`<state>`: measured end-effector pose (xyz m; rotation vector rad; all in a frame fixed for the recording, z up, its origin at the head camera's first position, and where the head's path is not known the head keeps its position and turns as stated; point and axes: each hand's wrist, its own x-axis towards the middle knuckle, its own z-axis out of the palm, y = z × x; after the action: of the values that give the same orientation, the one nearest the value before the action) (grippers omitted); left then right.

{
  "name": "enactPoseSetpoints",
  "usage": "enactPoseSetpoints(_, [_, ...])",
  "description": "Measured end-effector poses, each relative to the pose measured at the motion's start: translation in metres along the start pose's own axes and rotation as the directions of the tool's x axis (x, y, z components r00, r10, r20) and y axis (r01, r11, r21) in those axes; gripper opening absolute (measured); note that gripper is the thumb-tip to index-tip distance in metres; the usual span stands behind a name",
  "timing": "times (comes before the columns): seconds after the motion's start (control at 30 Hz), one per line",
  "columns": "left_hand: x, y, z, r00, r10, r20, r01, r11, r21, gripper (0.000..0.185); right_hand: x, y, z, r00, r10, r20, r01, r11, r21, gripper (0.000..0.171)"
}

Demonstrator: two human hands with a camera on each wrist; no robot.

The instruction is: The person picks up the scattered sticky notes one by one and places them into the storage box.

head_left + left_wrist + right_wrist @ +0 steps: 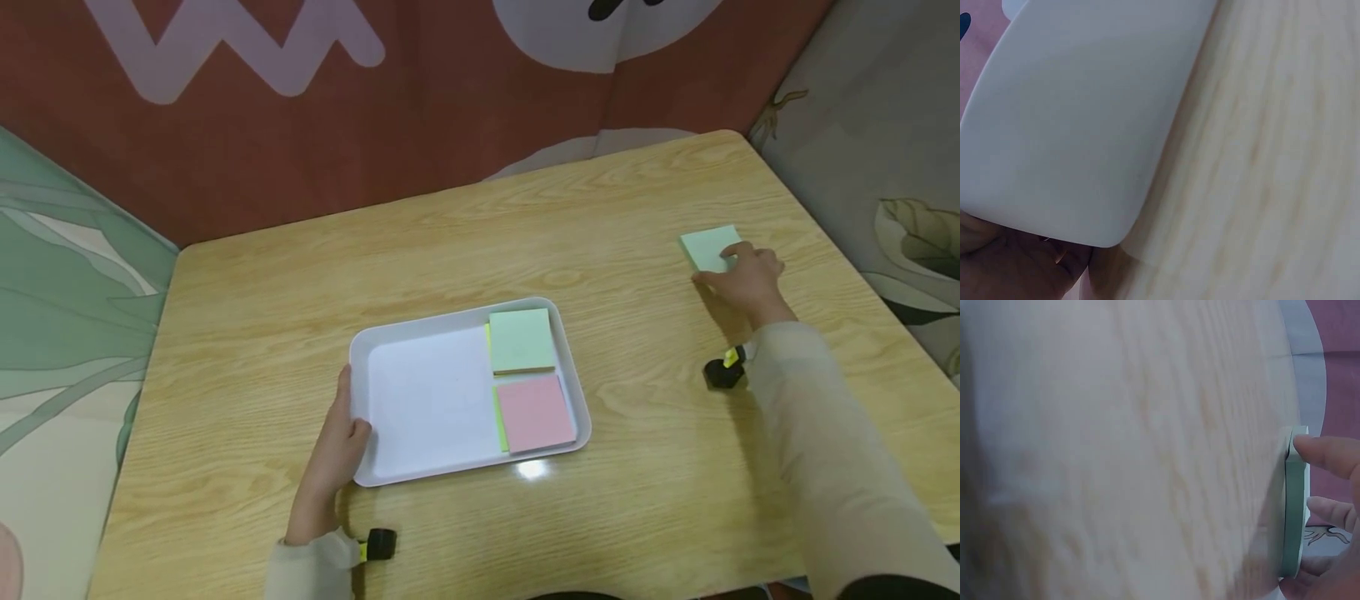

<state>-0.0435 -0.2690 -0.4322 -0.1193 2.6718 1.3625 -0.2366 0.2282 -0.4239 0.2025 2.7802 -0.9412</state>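
On the right part of the table, my right hand [748, 280] grips a pale green sticky-note pad [708, 246]. The right wrist view shows this green pad [1295, 512] edge-on, with thumb and fingers at its sides. My left hand [334, 454] holds the left end of a white rectangular tray [427, 400], its thumb by the rim. In the left wrist view the tray wall [1085, 125] hides part of that hand. Inside the tray's right end, a green pad [521, 340] and a pink pad [536, 412] lie one behind the other, yellow and lime edges showing beneath.
The wood-grain table [285, 283] runs out to a red patterned curtain [435, 108] at the back. Green printed fabric [67, 275] borders the left side and grey fabric [885, 125] the right. Each wrist carries a small black camera [381, 544].
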Motion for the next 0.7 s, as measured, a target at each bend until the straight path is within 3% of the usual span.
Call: enactPoseSetpoints(0.7, [0.0008, -0.0025, 0.0014, 1.000, 0.001, -0.012, -0.001, 1.000, 0.013, 0.073, -0.0007, -0.0016, 0.0034, 0.997, -0.019, -0.079, 0.012, 0.996, -0.087, 0.072])
